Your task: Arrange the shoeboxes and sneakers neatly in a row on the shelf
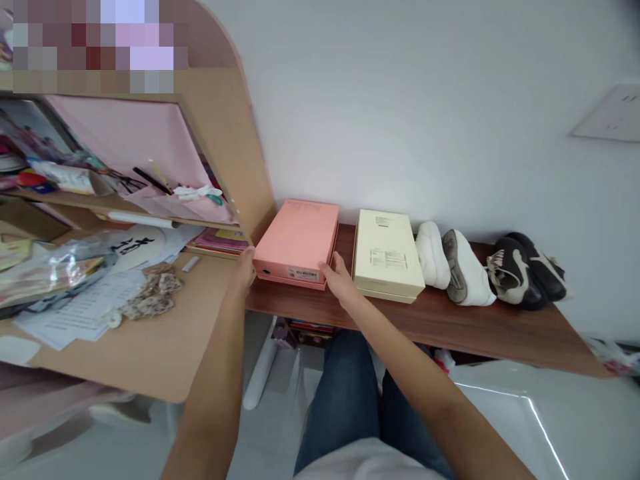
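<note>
One plain white wall (425, 100) closes the room at the back, above a pale, glossy floor (270, 433). At left stands a cluttered, shelved desk (170, 347). From its side panel a long brown wooden bench (500, 337) runs rightward along the wall, carrying a single row of objects. The pink box (300, 233) lies flat and lidded at the bench's left end, just beside the panel. As judged here, the row stands laid out and the pink box is in position, but it is not yet released, so its handling appears unfinished. The cream box (387, 250), also lidded, lies to its right, apart. White shoes (470, 267), one tilted with its grey sole showing, and black shoes (515, 273) follow. The left hand (245, 268) and right hand (340, 277) grip the pink box's near corners, fingers (330, 275) grasping it from both sides; some fingertips are hidden.
</note>
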`<state>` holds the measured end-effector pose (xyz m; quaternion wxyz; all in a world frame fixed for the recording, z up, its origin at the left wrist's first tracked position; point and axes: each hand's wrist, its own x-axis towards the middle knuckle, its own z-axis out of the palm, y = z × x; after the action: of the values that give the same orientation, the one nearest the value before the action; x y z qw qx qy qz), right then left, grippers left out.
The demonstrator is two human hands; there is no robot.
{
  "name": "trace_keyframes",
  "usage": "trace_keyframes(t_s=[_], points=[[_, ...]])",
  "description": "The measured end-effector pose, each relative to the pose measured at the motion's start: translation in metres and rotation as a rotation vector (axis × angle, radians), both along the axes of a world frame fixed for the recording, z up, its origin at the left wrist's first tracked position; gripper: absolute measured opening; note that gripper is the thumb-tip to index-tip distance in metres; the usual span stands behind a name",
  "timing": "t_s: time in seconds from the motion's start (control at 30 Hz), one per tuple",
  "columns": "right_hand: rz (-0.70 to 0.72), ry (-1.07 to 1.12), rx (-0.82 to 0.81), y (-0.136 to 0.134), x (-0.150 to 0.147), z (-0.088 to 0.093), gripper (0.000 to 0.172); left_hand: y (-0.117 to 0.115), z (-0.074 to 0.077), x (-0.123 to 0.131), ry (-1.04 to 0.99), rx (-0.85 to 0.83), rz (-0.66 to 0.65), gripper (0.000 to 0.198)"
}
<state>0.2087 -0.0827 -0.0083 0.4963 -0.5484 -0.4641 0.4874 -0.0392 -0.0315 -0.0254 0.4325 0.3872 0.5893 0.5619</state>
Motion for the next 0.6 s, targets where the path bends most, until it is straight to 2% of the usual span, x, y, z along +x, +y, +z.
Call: trace_keyframes(t_s=[0.1,0.33,0.6], points=[[-0.050,-0.033,-0.043,0.013,-0.001,0.006,0.082,0.014,0.005,-0.007,-0.016,-0.044,-0.031,0.047],[-0.063,0.065,-0.125,0.038,-0.004,0.010,0.079,0.045,0.016,-0.009,-0.082,-0.022,-0.281,0.054],[-0.112,0.142,-0.263,0.053,-0.009,0.008,0.099,0.062,0.016,-0.007,-0.171,-0.183,-0.290,0.041]])
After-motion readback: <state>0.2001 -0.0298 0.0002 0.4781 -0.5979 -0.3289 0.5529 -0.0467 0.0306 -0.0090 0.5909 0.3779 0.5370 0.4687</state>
